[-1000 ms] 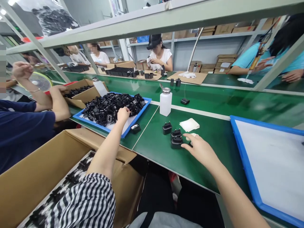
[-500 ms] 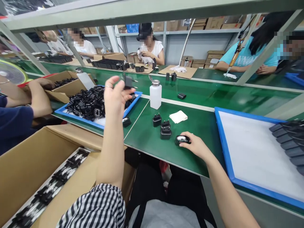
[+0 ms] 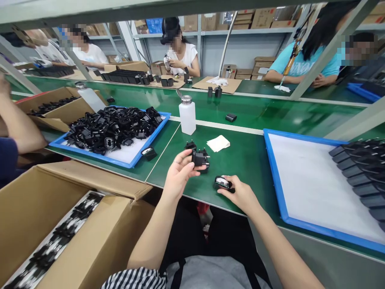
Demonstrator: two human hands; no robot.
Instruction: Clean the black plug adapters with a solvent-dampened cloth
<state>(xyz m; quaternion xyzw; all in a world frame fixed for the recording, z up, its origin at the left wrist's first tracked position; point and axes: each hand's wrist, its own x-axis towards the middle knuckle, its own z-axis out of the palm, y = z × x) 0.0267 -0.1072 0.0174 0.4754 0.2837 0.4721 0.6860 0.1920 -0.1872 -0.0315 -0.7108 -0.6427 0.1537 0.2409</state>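
Above the green bench (image 3: 249, 156), I see my left hand (image 3: 178, 173) pinching a black plug piece (image 3: 200, 157), its pins pointing right. Near the front edge, my right hand (image 3: 243, 194) grips a black housing (image 3: 222, 183), its white inside showing; I can't tell whether it touches the bench. Beyond them lie white sheets (image 3: 218, 143), and a white bottle (image 3: 187, 117) stands farther back.

Plug heads (image 3: 120, 126) in tray (image 3: 122, 154), bottle (image 3: 187, 117) to right.
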